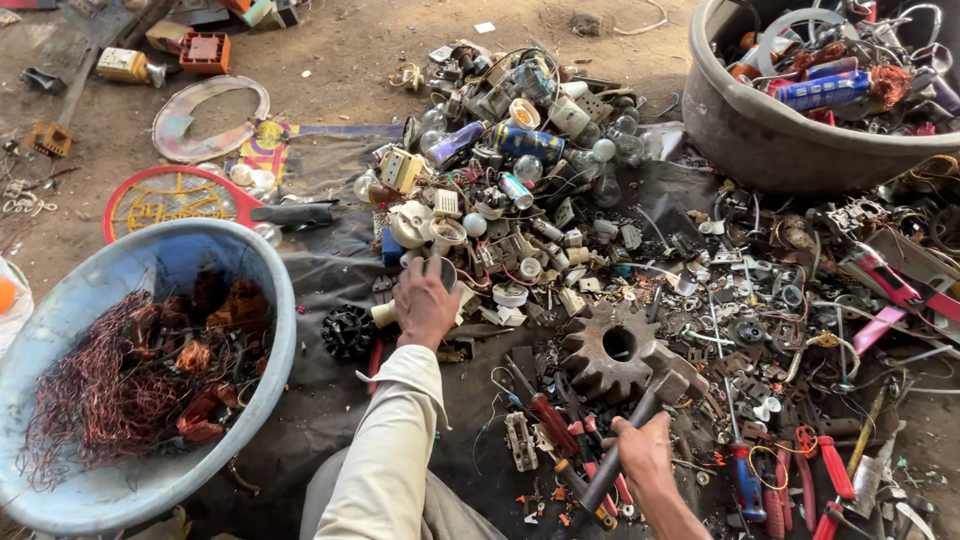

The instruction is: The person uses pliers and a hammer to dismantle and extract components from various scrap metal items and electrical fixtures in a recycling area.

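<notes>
The rusty gear wheel (612, 350) lies flat on the dark ground sheet (330, 390) and serves as the fixed mark here. Just below it, the right hand (645, 455) has its fingers wrapped tight around the grey handle of a hammer (640, 415), whose head rests at the gear's lower right edge, seemingly touching it. To the gear's left, the left hand (425, 305) reaches into the fringe of a heap of white lamp sockets and electrical scrap (500, 180); its fingers curl over a small pale piece, though the view is too cluttered to tell exactly what they pinch. Red-handled screwdrivers (550, 420) lie just below the gear, touching one another. Far left of the gear stands a blue basin (270, 300) of copper wire, its rim close to the left sleeve. A bare strip of sheet between basin and gear gives the only open room; above-right of the gear a grey tub (760, 140) crowds the edge.
</notes>
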